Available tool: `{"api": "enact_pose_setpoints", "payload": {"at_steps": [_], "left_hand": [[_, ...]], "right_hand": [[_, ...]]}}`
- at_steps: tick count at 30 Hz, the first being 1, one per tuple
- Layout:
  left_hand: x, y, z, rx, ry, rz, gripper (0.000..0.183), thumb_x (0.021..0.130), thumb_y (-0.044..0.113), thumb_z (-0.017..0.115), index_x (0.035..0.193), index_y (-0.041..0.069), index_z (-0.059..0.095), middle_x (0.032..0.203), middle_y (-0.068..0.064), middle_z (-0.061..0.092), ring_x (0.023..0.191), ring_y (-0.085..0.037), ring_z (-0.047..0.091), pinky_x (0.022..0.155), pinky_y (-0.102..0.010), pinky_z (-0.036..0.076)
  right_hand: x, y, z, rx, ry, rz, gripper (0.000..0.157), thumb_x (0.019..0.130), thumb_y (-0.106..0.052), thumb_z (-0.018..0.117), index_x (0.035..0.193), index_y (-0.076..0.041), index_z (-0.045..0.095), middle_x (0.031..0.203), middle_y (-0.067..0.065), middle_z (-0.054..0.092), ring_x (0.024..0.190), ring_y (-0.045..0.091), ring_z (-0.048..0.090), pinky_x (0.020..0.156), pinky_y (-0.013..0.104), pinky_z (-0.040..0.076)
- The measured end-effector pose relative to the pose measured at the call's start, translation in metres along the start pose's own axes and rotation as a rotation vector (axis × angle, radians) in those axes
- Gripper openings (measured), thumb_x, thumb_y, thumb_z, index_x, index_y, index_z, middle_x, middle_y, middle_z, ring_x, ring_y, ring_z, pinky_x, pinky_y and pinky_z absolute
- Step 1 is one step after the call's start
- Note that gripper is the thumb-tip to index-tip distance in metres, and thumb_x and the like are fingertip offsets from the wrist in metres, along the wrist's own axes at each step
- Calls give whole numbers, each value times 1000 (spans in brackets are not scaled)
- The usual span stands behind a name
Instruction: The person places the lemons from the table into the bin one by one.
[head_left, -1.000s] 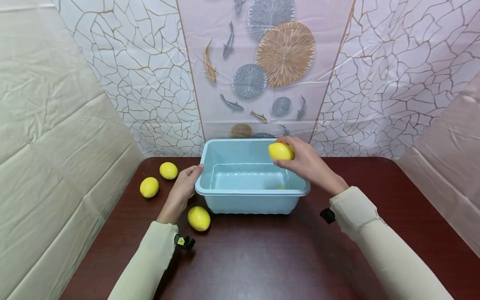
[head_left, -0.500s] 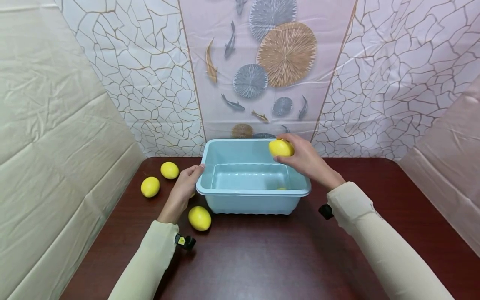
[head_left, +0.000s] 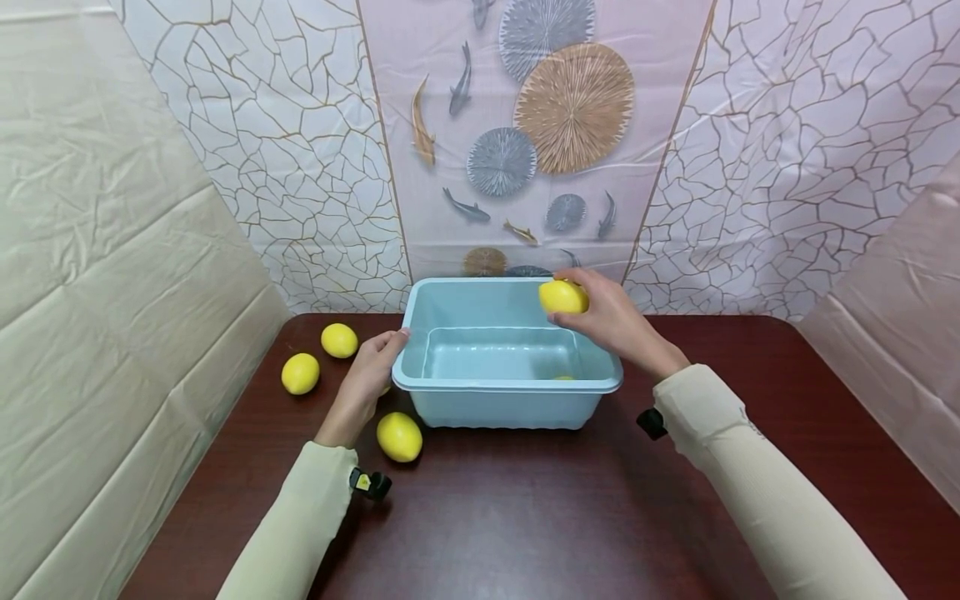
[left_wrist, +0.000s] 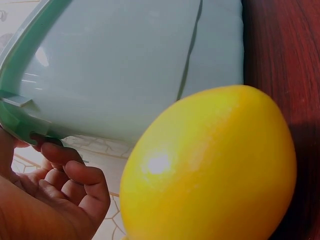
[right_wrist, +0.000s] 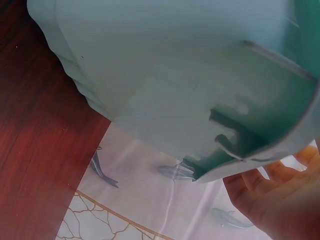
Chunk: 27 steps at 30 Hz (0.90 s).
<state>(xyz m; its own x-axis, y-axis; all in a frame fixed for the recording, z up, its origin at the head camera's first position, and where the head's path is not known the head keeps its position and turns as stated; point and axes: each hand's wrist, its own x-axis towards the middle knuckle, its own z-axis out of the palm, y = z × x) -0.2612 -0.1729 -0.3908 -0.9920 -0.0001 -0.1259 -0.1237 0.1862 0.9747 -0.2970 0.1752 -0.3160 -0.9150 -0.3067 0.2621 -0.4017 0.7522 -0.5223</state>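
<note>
A light blue plastic basin stands on the table. At its left rim my left hand grips the edge, thumb on top and fingers curled beneath, as the left wrist view shows. My right hand holds a yellow lemon over the basin's right side, pinched between thumb and fingers. Inside the basin, a sliver of another lemon shows behind the front rim. One lemon lies by the basin's front left corner; a large lemon fills much of the left wrist view. Another lemon is mostly hidden behind my left hand.
Two more lemons, one nearer and one farther, lie on the dark red table left of my left hand. A patterned cloth backdrop hangs right behind the basin, with pale cloth along the left side.
My right hand has risen slightly with the lemon since a second ago, then stayed nearly still. My left hand keeps its grip on the basin's rim.
</note>
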Motion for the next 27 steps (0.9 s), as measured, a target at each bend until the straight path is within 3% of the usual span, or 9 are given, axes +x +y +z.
{"api": "enact_pose_setpoints", "payload": {"at_steps": [27], "left_hand": [[0,0,0,0,-4,4,57,101,53,49,122,2,59,93,-11,62,74,-15,54,71,-27,46]], "right_hand": [[-2,1,-5,13,-8,47,56,92,-28,71,141,-11,51,128,17,58,108,35,60,82,48,52]]}}
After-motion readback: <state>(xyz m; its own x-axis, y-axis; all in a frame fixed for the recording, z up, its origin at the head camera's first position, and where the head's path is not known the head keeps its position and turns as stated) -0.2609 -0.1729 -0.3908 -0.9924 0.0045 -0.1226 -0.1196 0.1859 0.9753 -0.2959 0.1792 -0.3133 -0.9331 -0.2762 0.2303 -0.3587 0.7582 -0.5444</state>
